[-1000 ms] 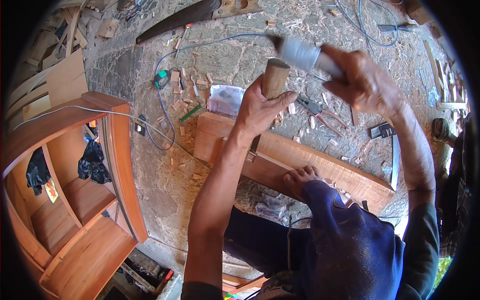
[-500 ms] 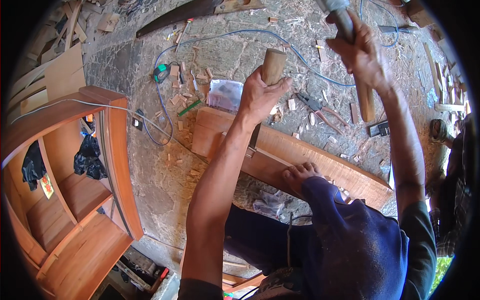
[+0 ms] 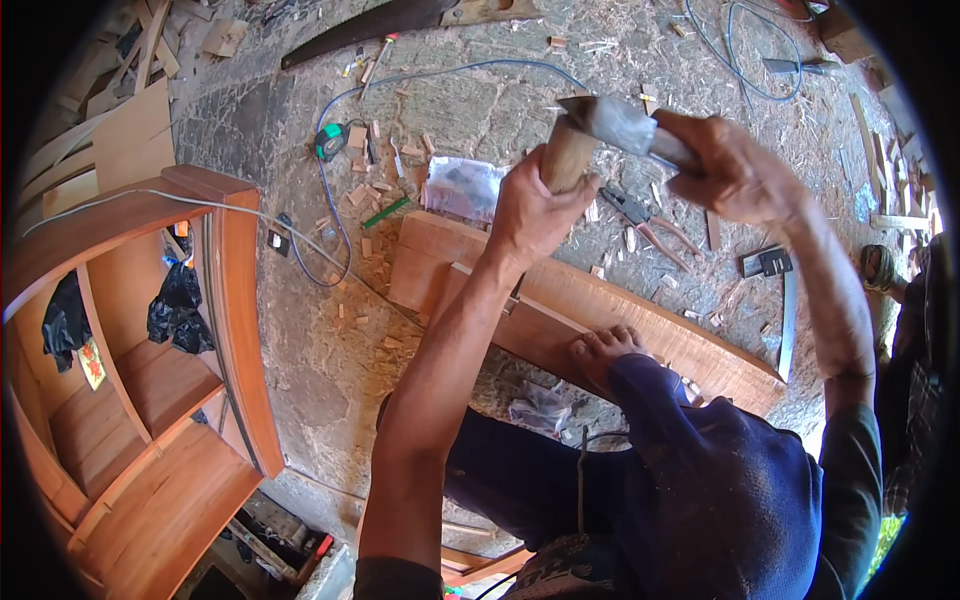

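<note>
My left hand (image 3: 528, 212) is closed round the wooden handle of a chisel (image 3: 568, 155). Its blade runs down to a narrow reddish piece of wood (image 3: 540, 335), partly hidden behind my wrist. In my right hand (image 3: 735, 172) is a hammer (image 3: 618, 124), its metal head at the top of the chisel handle. Whether the two touch is hard to make out. The narrow piece lies along a wider wooden beam (image 3: 655, 325) on the floor. My bare foot (image 3: 610, 348) presses on the wood to the right of the chisel.
Pliers (image 3: 650, 225), a green tape measure (image 3: 328, 142), a green pencil-like stick (image 3: 387, 212) and wood chips lie beyond the beam. A handsaw (image 3: 370, 32) rests at the far side. On the left stands a wooden cabinet (image 3: 235, 330), with a cable (image 3: 340, 262) crossing nearby.
The hammer has swung down and leftward from its raised place at the upper right to the chisel's top. My left hand still grips the chisel, slightly lower and farther right in view.
</note>
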Demonstrator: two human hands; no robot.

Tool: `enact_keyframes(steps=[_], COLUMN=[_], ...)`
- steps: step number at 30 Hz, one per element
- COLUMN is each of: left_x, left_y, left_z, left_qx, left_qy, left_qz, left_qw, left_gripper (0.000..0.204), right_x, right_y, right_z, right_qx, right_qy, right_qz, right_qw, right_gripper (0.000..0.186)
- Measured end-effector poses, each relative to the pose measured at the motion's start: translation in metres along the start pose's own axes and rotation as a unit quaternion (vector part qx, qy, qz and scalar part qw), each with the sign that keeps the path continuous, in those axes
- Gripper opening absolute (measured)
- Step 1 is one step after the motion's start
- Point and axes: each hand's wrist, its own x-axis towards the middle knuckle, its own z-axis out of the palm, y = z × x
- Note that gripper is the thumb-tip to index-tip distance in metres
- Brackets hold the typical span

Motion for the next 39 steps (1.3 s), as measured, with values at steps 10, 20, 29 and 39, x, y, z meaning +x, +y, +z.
enact_keyframes(steps=[10,20,29,39], left_x=[-0.001,0.017,0.017,-0.016], left_y=[-0.004,-0.007,-0.017,-0.002], left_z=[0.011,0.017,0.002,0.011], left_qx=[-0.017,0.061,0.068,0.12], left_qy=[0.003,-0.001,0.041,0.08], left_qz=[0.023,0.011,-0.009,0.049], left_qw=[1.0,0.998,0.997,0.988], left_gripper=[0.033,0.04,0.029,0.034], right_x=[0.002,0.011,-0.007,0.002], right_y=[0.009,0.021,0.001,-0.004], right_z=[0.019,0.02,-0.023,-0.01], right_qx=[0.043,0.105,0.128,-0.027], right_qy=[0.053,0.199,0.244,0.006], right_qz=[-0.043,-0.014,0.053,-0.02], right_qw=[0.997,0.974,0.96,0.999], right_gripper=[0.029,0.03,0.038,0.03])
